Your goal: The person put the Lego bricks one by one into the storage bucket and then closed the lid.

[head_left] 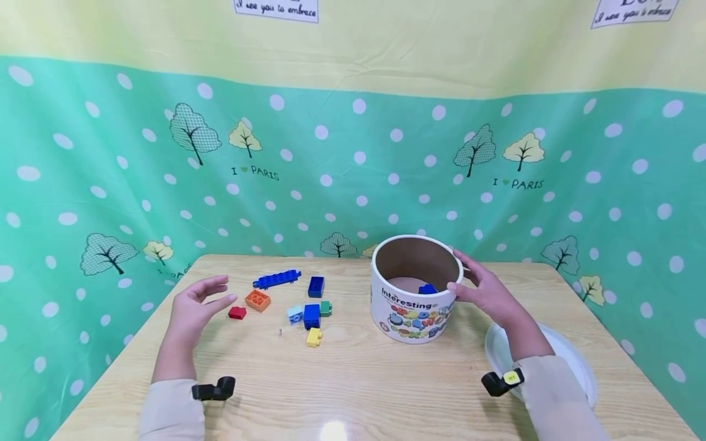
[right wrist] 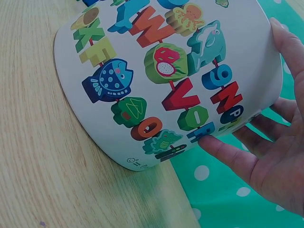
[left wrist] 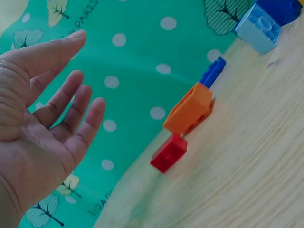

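Observation:
At the table's right stands a round white bucket (head_left: 410, 318) printed with colourful toy pictures, a blue brick (head_left: 427, 289) inside it. My right hand (head_left: 488, 294) holds the bucket's right side, thumb near the front rim and fingers round toward the back. In the right wrist view, that hand (right wrist: 280, 156) touches the printed wall. My left hand (head_left: 190, 312) hovers empty at the left, thumb and fingers apart. Nearest to it are a small red brick (head_left: 237, 313) and an orange brick (head_left: 257, 300); the left wrist view shows the red brick (left wrist: 169, 153) beyond the fingers.
Mid-table lie a long blue piece (head_left: 277, 279), a dark blue brick (head_left: 316, 286), a light blue brick (head_left: 295, 315), another blue brick (head_left: 311, 316), a green brick (head_left: 326, 308) and a yellow brick (head_left: 314, 337). A white lid (head_left: 570, 355) lies under the right forearm. A patterned curtain (head_left: 353, 171) hangs behind.

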### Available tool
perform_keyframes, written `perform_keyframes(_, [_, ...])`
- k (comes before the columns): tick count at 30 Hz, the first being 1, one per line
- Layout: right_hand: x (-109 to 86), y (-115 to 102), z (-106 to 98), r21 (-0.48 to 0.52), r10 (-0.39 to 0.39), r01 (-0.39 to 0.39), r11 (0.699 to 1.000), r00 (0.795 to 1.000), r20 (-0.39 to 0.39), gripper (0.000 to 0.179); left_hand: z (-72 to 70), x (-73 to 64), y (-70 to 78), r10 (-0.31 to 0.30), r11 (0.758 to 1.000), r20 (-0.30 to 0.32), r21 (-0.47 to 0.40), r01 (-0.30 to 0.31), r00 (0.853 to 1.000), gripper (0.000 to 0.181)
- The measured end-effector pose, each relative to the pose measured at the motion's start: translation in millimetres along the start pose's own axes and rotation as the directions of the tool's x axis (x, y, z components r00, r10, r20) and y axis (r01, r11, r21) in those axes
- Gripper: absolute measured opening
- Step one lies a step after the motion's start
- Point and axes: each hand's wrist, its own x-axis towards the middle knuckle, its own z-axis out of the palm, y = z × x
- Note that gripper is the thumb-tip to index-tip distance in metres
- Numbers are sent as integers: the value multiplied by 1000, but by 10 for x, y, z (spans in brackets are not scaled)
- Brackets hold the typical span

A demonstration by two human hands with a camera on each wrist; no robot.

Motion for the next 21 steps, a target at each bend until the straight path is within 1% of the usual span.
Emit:
perform_keyframes(4, [3, 15, -2, 4, 0, 0, 1000, 1000, -4, 80, -76, -6, -91, -26, 1000, 33, 2, 26, 999, 63])
perform_keyframes(7, [5, 41, -1, 2, -10, 10, 1000, 1000, -5, 79, -103, -10, -164, -25, 1000, 32, 13, 25, 999, 62])
perform_keyframes(9, [8, 55, 0, 4, -20, 20, 1000, 1000, -3, 78, -108, -9, -211, -34, 999, 19, -1, 34, 999, 60])
perform_keyframes(12, [9, 69, -1, 7, -30, 30, 1000, 1000, -5, 76, -101, 1, -275, -62, 998, 31, -11, 63, 998, 61])
perform_keyframes(14, [9, 72, 0, 10, -30, 30, 999, 1000, -8, 77, -91, 8, -306, -96, 995, 36, -33, 97, 995, 62])
perform_keyframes(15, [10, 72, 1, 8, -30, 30, 1000, 1000, -9, 77, -89, 8, -320, -107, 994, 52, -28, 109, 993, 63])
perform_keyframes(18, [9, 63, 6, 0, -26, 26, 1000, 1000, -8, 78, -79, 14, -345, -130, 988, 97, -65, 137, 987, 67])
perform_keyframes(21, [6, 53, 2, 5, -32, 32, 999, 999, -11, 78, -64, 22, -364, -131, 986, 165, -80, 146, 977, 72])
